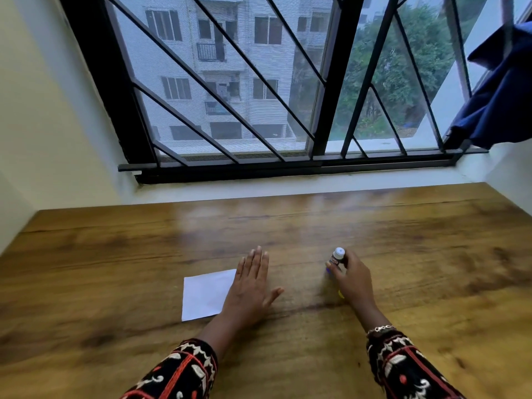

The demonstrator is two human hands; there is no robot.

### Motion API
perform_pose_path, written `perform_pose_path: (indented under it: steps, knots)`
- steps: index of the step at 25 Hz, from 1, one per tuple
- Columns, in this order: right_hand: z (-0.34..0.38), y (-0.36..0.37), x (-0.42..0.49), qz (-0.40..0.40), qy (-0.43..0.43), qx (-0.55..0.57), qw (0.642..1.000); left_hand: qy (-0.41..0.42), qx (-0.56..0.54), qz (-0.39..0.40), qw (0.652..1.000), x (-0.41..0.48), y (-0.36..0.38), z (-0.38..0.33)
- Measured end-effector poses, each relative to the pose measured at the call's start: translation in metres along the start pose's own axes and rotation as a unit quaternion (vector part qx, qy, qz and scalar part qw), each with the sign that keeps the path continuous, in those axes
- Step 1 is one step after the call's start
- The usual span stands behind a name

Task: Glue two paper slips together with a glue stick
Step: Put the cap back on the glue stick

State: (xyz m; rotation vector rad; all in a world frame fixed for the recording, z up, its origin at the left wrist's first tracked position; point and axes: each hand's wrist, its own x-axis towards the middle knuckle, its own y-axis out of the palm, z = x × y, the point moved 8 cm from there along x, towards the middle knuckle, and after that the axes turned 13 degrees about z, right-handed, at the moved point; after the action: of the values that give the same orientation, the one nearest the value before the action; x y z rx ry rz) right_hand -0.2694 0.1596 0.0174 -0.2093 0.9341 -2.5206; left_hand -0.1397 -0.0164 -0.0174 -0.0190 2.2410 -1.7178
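Observation:
A white paper slip lies flat on the wooden table, a little left of centre. My left hand rests palm down with fingers spread over the slip's right edge. My right hand is closed around a small glue stick that stands upright on the table, its white cap on top. A bit of yellow shows under my right palm; I cannot tell what it is. Only one slip is visible; whether a second lies under it or under my hand is hidden.
The table runs up to a white sill below a barred window. Cream walls close in on the left and right. A dark blue cloth hangs from the window bars at the upper right, above the table's far right corner.

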Motion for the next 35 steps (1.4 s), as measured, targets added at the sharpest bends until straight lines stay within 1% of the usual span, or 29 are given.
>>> perform_pose_path:
  steps: [3,7,10,13,16,18,21,23,27,35]
  knots:
    - [0.025,0.015,-0.001,0.042,-0.055,0.017,0.997,0.003,-0.022,-0.018,1.000,-0.004,-0.004,0.002]
    - [0.062,0.053,-0.009,0.146,-0.104,0.067,0.982,0.017,-0.051,-0.049,0.997,-0.009,-0.013,0.001]
    - [0.081,0.079,-0.016,0.205,-0.123,0.046,0.970,0.038,-0.102,-0.072,0.991,-0.014,-0.023,0.000]
    - [0.091,0.099,-0.024,0.239,-0.132,0.044,0.961,0.059,-0.166,-0.096,0.980,-0.020,-0.032,-0.004]
    - [0.096,0.108,-0.029,0.241,-0.137,0.064,0.959,0.062,-0.277,-0.126,0.950,-0.027,-0.039,-0.002]
    - [0.097,0.112,-0.032,0.249,-0.132,0.096,0.955,0.060,-0.320,-0.146,0.934,-0.033,-0.042,-0.001]
    - [0.095,0.115,-0.033,0.258,-0.131,0.125,0.949,0.059,-0.367,-0.148,0.916,-0.037,-0.043,-0.002]
    - [0.093,0.113,-0.033,0.252,-0.132,0.133,0.949,0.056,-0.371,-0.164,0.912,-0.041,-0.045,-0.001]
    - [0.097,0.111,-0.036,0.250,-0.154,0.135,0.946,0.050,-0.347,-0.194,0.916,-0.046,-0.051,0.002]
    - [0.098,0.114,-0.033,0.246,-0.162,0.114,0.949,0.046,-0.365,-0.173,0.914,-0.048,-0.049,0.008]
